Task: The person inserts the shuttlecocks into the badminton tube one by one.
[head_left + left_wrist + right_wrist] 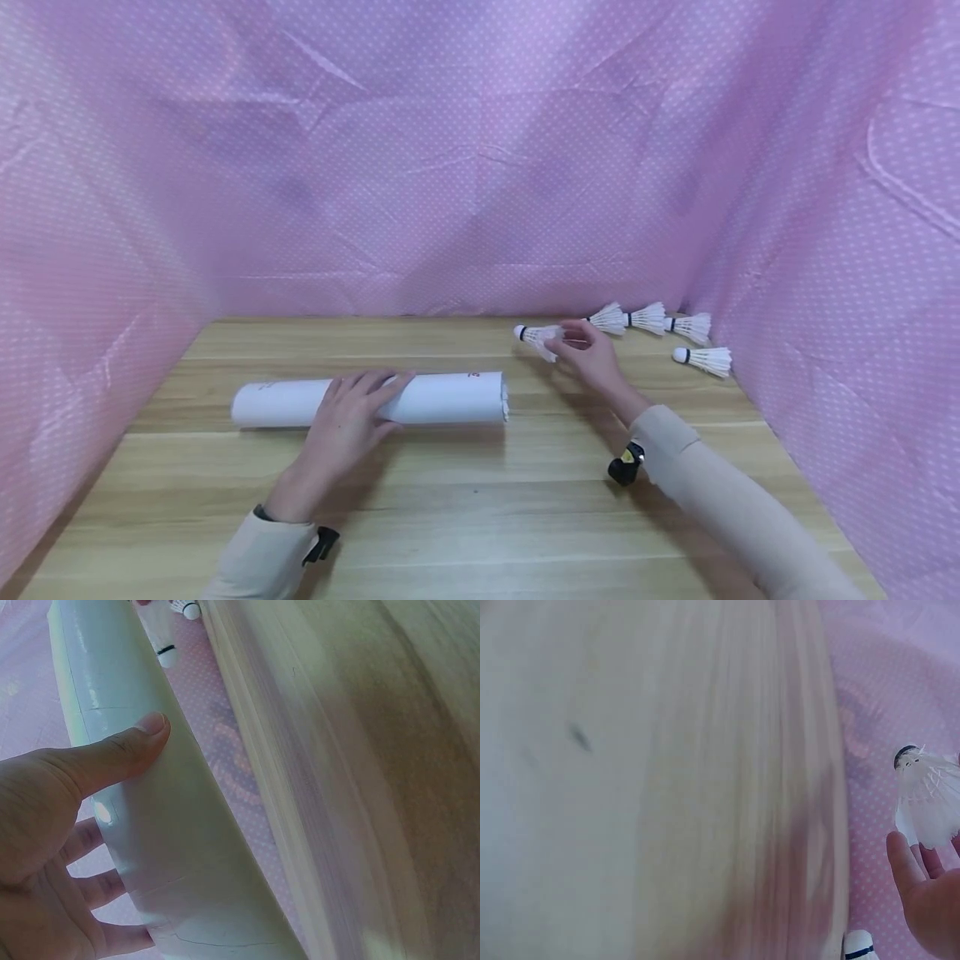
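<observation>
Head view showed your left hand (347, 423) gripping a white tube (450, 400) around its middle, your fingers over the top and your thumb on the side nearer you; the tube stretched crosswise over the wooden table (465, 525), with small red print (474, 375) near its right end; ragged white edges (506, 406) at that end were too small to make out; whether the tube bore on the table you could not tell. Your right hand (594, 358) was beyond the tube and to its right, thumb and fingers pinching a shuttlecock (536, 335) by its feathers; its cork pointed left, and it stood apart from the tube.

Left wrist view had your thumb lying on the tube, with other fingers against its opposite side; right wrist view had the pinched shuttlecock in front of pink dotted cloth (480, 183).

Along the table's back edge you had a row of three more shuttlecocks (647, 318), close together, the leftmost partly covered by your right hand; one further shuttlecock (705, 360) lay nearer you, by the table's right edge, its cork to the left; the cloth rose behind and on both sides; your beige sleeves (723, 492) reached your wrists, each with a black device (322, 546) beside it.
</observation>
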Tool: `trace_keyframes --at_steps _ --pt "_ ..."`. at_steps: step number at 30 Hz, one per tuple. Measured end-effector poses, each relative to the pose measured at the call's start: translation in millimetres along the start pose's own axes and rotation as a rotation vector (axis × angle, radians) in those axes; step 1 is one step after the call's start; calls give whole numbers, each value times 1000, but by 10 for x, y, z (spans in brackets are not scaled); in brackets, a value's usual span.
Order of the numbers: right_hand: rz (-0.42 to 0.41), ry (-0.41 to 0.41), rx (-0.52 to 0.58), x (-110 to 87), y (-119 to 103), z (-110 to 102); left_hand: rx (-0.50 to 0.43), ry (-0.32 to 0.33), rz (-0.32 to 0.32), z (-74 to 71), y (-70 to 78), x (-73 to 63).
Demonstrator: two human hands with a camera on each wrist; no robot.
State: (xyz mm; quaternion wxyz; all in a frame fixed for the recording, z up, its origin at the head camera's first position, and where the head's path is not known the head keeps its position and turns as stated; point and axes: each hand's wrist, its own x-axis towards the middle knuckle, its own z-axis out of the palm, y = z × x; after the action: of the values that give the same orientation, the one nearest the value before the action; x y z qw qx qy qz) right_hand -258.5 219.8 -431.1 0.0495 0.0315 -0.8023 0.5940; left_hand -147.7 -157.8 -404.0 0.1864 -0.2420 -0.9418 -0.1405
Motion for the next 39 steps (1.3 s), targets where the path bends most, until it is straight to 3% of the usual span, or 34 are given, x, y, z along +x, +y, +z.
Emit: trace_keyframes --at_steps 15,29,39 --pt "-50 -72 216 -517 -161 -210 10 -12 -43 4 7 29" --pt "-48 -156 234 -987 -245 -202 6 1 -36 24 20 20" --pt "-22 -206 211 -1088 -306 -108 1 -19 -31 26 41 2"
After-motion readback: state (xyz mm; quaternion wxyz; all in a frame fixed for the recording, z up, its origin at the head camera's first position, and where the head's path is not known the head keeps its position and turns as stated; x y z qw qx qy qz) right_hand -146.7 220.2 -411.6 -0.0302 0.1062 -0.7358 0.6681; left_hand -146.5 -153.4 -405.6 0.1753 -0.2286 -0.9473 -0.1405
